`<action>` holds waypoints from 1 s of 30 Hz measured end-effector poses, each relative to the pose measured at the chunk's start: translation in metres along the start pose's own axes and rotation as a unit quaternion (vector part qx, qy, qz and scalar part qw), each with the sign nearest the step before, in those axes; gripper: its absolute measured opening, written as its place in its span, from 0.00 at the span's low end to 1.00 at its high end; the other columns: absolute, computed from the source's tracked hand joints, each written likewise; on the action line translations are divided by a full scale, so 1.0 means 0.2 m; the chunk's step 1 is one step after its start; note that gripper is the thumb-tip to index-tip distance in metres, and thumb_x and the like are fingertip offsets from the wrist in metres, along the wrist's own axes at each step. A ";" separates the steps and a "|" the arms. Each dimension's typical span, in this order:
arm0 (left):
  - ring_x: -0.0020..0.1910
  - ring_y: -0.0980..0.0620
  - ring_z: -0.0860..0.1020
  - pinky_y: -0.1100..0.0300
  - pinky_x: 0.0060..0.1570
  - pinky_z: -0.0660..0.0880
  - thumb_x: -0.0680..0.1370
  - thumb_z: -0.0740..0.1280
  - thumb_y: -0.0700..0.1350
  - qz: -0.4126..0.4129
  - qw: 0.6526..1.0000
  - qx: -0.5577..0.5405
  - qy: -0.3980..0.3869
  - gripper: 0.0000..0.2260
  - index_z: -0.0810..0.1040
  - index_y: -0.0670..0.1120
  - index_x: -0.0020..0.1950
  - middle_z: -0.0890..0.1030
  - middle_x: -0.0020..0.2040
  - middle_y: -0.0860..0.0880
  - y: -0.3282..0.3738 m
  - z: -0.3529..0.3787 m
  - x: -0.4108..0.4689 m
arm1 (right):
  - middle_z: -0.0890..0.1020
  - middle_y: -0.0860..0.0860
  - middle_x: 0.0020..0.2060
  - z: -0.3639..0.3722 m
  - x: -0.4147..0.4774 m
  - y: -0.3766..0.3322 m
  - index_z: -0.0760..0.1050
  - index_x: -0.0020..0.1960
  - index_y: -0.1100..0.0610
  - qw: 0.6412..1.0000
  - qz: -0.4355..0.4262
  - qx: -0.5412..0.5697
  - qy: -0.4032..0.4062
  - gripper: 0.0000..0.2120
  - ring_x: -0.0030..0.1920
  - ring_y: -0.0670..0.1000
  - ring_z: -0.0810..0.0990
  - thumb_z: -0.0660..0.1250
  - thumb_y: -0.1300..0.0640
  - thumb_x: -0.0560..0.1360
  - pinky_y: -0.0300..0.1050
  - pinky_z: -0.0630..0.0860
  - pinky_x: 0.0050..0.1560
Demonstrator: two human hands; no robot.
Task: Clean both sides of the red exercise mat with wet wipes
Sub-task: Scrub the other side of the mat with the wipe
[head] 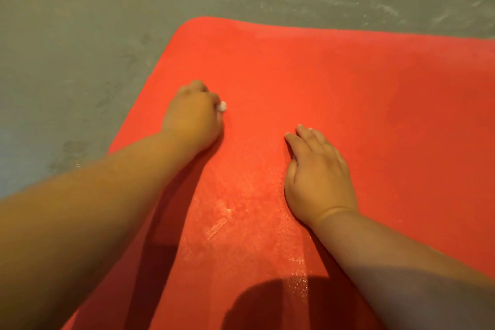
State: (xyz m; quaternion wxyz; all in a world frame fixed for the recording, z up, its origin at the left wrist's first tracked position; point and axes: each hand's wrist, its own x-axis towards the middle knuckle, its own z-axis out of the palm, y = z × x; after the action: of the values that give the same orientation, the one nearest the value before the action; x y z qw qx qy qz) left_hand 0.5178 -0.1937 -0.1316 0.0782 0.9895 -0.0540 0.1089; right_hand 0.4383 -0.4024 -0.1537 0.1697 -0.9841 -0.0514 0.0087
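The grey concrete floor (80,35) fills the left and far parts of the scene, and the red exercise mat (375,115) lies flat on it, its rounded far-left corner in view and its surface running off the right and near edges. On the left, the left hand (191,115) rests knuckles-up on the mat close to its left edge, fingers curled tight into a fist around a small white wet wipe (221,106); only a balled bit of the wipe pokes out at the right side of the fist, touching the mat. Between the two forearms, nearer the camera, the mat shows pale glistening damp streaks (222,220). To the right, the right hand (318,174) lies palm-down on the mat, fingers stretched out and close together, pointing far-left, holding nothing. The two hands are apart, with bare mat between them.
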 end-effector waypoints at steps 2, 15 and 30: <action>0.46 0.40 0.77 0.54 0.50 0.72 0.74 0.62 0.49 0.074 0.996 -0.047 -0.007 0.14 0.84 0.43 0.45 0.80 0.45 0.42 0.15 0.00 -0.09 | 0.61 0.48 0.75 0.00 0.00 0.00 0.63 0.73 0.50 1.000 -0.002 0.005 0.005 0.30 0.75 0.49 0.55 0.45 0.53 0.72 0.47 0.52 0.74; 0.53 0.40 0.76 0.52 0.54 0.68 0.80 0.62 0.42 0.068 0.995 -0.068 0.008 0.11 0.80 0.45 0.58 0.79 0.52 0.42 0.19 0.07 -0.02 | 0.59 0.58 0.75 -0.12 0.38 0.31 0.61 0.74 0.50 0.996 0.048 -0.076 0.015 0.31 0.75 0.56 0.57 0.50 0.40 0.73 0.52 0.53 0.74; 0.52 0.42 0.77 0.51 0.51 0.72 0.79 0.64 0.48 0.129 0.987 -0.083 -0.041 0.10 0.83 0.46 0.54 0.79 0.49 0.43 0.38 0.10 0.04 | 0.55 0.55 0.76 -0.11 0.37 0.30 0.57 0.75 0.47 0.996 0.040 -0.076 0.026 0.28 0.76 0.53 0.52 0.52 0.42 0.76 0.50 0.49 0.75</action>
State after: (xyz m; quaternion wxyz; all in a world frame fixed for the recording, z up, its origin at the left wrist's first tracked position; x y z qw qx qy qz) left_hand 0.5206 -0.2728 -0.1383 0.1434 0.9679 -0.1931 0.0728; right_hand 0.5196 -0.4586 -0.1533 0.0955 -0.9953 -0.0083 -0.0144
